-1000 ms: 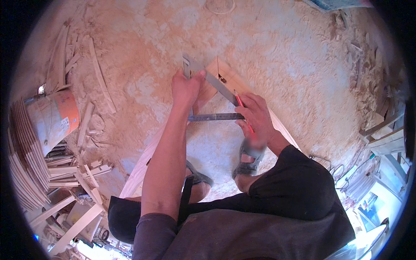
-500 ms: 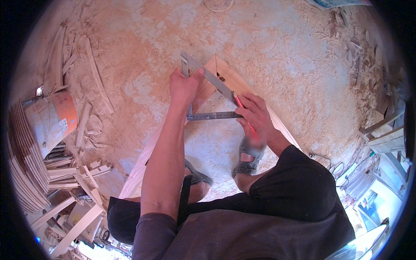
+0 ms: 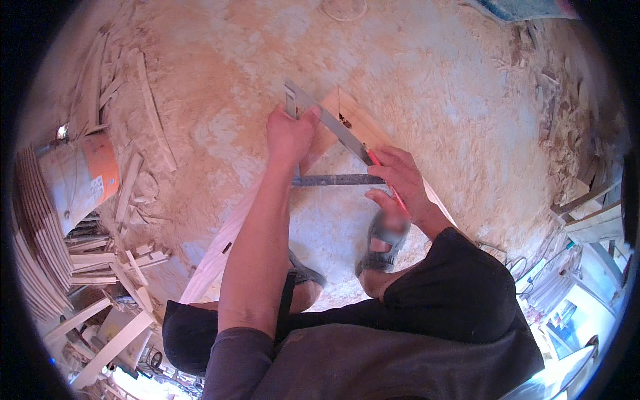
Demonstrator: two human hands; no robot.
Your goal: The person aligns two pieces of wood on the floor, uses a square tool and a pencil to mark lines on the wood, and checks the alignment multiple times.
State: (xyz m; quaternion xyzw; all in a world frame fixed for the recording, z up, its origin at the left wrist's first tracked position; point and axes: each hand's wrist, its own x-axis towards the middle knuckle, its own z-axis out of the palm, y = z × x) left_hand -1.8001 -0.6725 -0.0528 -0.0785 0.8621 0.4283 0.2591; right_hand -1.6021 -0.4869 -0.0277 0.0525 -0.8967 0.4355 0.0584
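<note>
Two pale wooden boards meet at a mitred corner, forming a V; the right board (image 3: 365, 125) has a dark, rough hole beside the joint line. The left board (image 3: 212, 265) runs back under my left forearm and has a small dark slot. A triangular metal square (image 3: 348, 139) lies across the corner, its long blade slanting over the boards and its graduated ruler edge spanning the gap. My left hand (image 3: 288, 139) is closed on the square's far left part, thumb on the blade. My right hand (image 3: 405, 179) grips a red pencil (image 3: 375, 160), tip at the blade, fingers against the ruler's end.
My sandalled feet (image 3: 380, 243) stand between the boards. Wood strips and offcuts (image 3: 93, 267) pile up on the left, near a white and orange bucket (image 3: 87, 177) and a stack of curved slats (image 3: 37, 220). Wooden frames (image 3: 593, 220) and cables stand at the right. Sawdust covers the floor.
The whole view has shifted slightly, with the hands and the square a little further right in it. The right thumb looks more spread from the fingers; both grips stay much the same.
</note>
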